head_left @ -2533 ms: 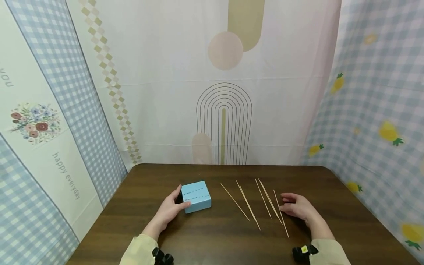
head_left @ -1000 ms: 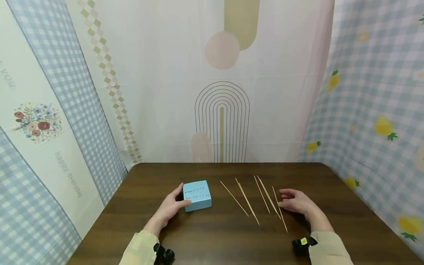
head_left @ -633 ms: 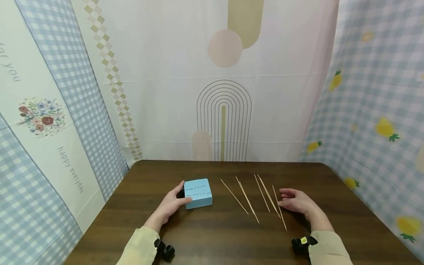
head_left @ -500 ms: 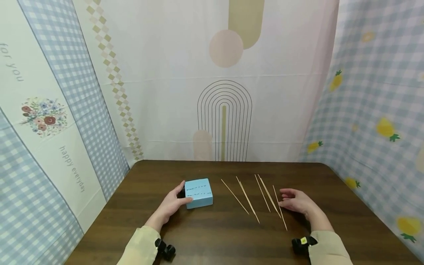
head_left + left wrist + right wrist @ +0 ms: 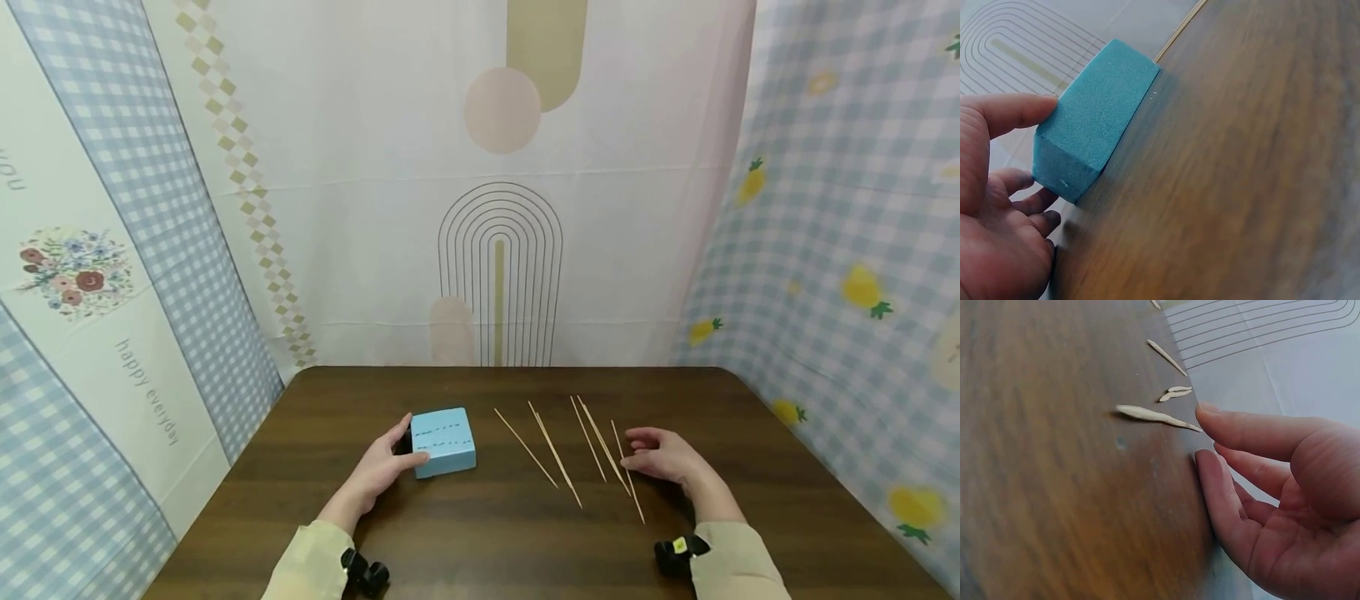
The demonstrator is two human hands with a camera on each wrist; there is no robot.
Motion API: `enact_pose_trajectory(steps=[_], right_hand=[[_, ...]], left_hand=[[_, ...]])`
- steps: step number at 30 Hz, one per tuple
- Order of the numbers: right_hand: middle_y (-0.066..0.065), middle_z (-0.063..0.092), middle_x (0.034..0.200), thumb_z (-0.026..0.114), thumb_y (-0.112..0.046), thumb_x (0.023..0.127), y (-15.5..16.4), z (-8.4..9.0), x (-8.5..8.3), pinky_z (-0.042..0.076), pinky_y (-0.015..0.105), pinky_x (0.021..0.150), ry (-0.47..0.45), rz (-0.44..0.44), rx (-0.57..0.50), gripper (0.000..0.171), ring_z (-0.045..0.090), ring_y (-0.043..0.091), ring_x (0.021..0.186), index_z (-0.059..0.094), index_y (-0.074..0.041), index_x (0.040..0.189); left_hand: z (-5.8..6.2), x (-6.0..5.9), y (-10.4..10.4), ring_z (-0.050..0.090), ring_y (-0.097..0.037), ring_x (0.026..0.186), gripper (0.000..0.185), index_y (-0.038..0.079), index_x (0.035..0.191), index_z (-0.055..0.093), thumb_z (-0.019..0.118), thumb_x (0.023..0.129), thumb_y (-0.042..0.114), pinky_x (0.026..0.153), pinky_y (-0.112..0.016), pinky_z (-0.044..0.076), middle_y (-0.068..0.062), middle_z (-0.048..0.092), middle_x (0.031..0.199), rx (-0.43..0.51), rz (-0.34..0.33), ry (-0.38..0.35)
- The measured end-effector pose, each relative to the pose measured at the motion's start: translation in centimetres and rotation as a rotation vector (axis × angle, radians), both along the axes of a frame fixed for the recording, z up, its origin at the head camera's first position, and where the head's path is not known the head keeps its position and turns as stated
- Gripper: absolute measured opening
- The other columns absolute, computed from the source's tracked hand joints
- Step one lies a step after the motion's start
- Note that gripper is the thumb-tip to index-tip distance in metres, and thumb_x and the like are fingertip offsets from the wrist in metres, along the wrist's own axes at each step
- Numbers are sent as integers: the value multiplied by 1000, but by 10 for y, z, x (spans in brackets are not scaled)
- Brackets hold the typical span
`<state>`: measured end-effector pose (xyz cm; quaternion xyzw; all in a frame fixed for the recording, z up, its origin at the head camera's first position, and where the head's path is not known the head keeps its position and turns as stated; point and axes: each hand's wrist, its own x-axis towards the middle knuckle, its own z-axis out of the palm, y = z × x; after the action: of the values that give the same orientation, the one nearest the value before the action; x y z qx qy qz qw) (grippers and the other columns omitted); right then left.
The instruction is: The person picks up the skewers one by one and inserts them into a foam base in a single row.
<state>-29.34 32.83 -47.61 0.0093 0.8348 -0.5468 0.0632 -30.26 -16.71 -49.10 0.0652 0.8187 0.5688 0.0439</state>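
A light blue foam block point(image 5: 442, 440) with rows of small dark marks on top sits left of centre on the dark wooden table point(image 5: 487, 533). My left hand point(image 5: 408, 442) grips its left end, thumb on the near side and fingers behind. The left wrist view shows the block point(image 5: 1094, 119) held between thumb and fingers of that hand point(image 5: 1022, 150). Several thin wooden skewers point(image 5: 555, 454) lie loose to the right. My right hand point(image 5: 630, 452) rests on the table beside the rightmost skewer, fingers relaxed and holding nothing. In the right wrist view, this hand point(image 5: 1204, 434) lies close to skewer tips point(image 5: 1154, 415).
Printed cloth backdrops point(image 5: 495, 208) hang close behind and on both sides of the table. Black wrist cameras point(image 5: 365, 573) sit on both sleeves near the front edge. Bare wood lies between the block and the skewers and along the near edge.
The head view shifts slightly. Both hands, the block and the skewers stay where they were.
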Motion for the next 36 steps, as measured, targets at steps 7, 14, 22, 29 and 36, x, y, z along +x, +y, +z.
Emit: enact_pose_trajectory(steps=[7,14,22,29,36], right_hand=[[36,54,138,85,-3,88,-7,-8,6,60,33,87,-13,-12,40,69,60,40,123,51,16,146],[31,62,133,89,-7,86,-16,-20,11,56,44,95,37,-5,170,66,58,44,124,59,14,141],[30,62,127,88,1,84,-16,-5,4,57,50,94,58,-7,243,66,62,47,120,56,15,141],[32,62,125,85,5,84,-16,8,-1,59,46,88,32,-18,291,66,62,48,120,55,15,142],[32,60,126,82,8,84,-18,14,-4,61,39,80,-7,-51,253,67,61,45,118,53,13,145]], left_hand=[[-7,10,-4,18,-50,159,94,8,170,30,84,94,26,122,-70,21,-24,23,174,-1,0,6],[-11,11,-11,18,-48,159,94,7,170,30,83,94,23,123,-69,22,-23,24,174,-7,-30,-1],[-2,3,-8,18,-45,161,94,6,169,29,83,95,25,125,-67,18,-22,23,174,-3,-72,0],[0,-4,-8,16,-41,162,95,6,170,27,83,95,23,125,-64,19,-19,22,175,12,-118,10],[0,-8,-9,14,-41,162,98,6,171,24,84,94,23,126,-63,18,-19,20,176,-4,-153,12]])
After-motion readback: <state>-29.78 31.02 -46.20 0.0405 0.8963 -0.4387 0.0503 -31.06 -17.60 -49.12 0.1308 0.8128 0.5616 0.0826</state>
